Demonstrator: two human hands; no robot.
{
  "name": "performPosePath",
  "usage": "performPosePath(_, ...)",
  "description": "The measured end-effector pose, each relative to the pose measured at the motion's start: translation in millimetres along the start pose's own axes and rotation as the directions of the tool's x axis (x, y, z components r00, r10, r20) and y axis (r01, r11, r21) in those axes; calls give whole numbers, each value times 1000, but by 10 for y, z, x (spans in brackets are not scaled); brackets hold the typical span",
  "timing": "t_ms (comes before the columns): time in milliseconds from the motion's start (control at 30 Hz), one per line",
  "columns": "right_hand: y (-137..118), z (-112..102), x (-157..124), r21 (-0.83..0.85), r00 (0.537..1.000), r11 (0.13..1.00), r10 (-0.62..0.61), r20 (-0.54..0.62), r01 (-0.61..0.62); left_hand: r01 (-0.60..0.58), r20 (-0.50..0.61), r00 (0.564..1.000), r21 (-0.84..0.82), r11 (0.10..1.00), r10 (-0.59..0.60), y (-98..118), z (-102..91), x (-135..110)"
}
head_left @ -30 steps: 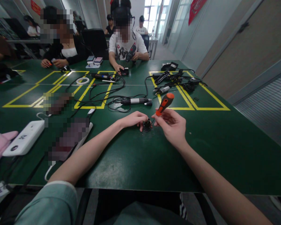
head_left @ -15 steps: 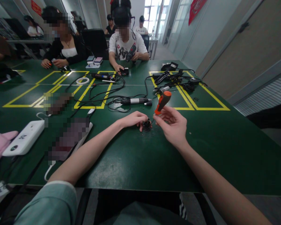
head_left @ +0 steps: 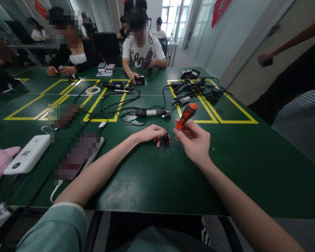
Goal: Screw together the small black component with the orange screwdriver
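A small black round part [head_left: 165, 140] stands on the green table [head_left: 147, 182] in front of me. My left hand [head_left: 148, 133] is closed round its left side and steadies it. My right hand [head_left: 195, 141] pinches an orange-and-black screwdriver [head_left: 186, 116] by the lower handle. The handle leans up and to the right, and the thin shaft points down into the black part.
Black cables [head_left: 115, 105] and a silver-black electric screwdriver [head_left: 151, 113] lie just beyond my hands. More tools [head_left: 189, 87] sit inside yellow floor-tape boxes at the far right. A white power strip [head_left: 26, 154] lies at the left. Two people sit across the table; another person [head_left: 286, 80] passes on the right.
The screwdriver handle has swung from leaning slightly left back to the right while its tip stayed at the black part. A person has walked into view on the right.
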State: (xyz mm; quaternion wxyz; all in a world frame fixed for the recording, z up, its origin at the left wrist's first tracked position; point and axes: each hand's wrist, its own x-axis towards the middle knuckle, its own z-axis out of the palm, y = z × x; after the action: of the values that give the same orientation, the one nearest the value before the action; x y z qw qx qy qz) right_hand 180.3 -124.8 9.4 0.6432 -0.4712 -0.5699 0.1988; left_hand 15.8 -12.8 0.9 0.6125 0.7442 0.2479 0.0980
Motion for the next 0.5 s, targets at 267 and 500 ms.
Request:
performPosePath(267,-38,5,-4,66,1000,997,28,10,-28,-2,-1,1000,11,1000,2,-21,-1,6)
performPosePath(500,-36,11,3,68,1000,998,4,5,-5,-14,1,1000,8,1000,14,-5,-3,-3)
